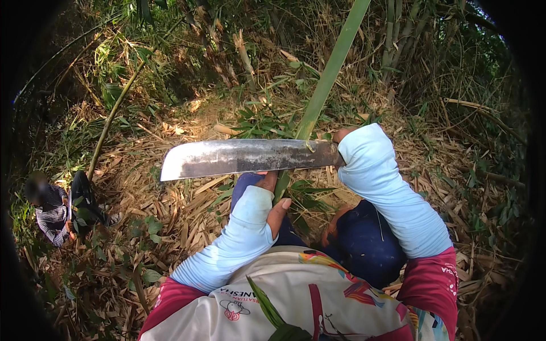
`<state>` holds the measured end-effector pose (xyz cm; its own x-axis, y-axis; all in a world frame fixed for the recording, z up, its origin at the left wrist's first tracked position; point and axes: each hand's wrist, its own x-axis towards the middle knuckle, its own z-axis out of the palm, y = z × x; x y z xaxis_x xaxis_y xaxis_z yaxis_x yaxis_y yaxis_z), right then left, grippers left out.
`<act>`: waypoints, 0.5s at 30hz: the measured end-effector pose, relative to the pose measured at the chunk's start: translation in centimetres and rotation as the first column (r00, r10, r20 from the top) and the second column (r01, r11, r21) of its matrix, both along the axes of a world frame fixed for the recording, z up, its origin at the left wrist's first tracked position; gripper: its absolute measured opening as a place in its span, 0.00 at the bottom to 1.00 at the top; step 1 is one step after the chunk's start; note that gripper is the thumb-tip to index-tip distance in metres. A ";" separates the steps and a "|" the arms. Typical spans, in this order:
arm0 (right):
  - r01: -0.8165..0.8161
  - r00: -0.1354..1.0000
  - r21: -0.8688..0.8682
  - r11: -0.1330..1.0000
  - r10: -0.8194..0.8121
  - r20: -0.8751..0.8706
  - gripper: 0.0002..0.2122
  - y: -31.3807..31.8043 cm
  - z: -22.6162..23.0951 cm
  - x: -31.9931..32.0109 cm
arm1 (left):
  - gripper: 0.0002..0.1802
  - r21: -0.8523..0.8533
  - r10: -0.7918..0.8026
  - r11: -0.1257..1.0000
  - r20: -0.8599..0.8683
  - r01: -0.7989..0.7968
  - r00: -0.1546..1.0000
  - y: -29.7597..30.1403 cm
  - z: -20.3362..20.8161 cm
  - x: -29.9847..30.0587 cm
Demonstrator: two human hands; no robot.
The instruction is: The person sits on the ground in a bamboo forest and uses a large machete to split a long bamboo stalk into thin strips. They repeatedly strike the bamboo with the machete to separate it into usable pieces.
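My right hand [343,138], in a light blue sleeve that covers most of it, grips the handle end of a machete [239,157]. The handle itself is hidden by the hand and cuff. Its broad, worn blade points left, lying across a long green bamboo strip [333,71] and hiding a short stretch of it. Below the blade, my left hand [276,213] is closed around the strip's near end, thumb on the right side. From there the strip slants away up to the top edge. Some green shavings cling near where blade and strip cross.
Dry leaves and husks [148,165] cover the ground. Leafy green sprigs [261,122] lie ahead. My bent knee [367,244] is close below my right arm. At far left a person [54,207] sits beside a leaning bamboo pole [114,111]. Dense bamboo stands behind.
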<state>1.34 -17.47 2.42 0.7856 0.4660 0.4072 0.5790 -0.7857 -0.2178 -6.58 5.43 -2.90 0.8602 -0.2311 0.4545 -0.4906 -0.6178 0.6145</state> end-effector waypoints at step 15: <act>0.032 0.997 -0.045 0.998 -0.028 0.074 0.06 0.1 -0.1 0.2 | 0.35 -0.058 -0.042 0.998 -0.289 0.027 0.957 -0.3 0.5 -0.6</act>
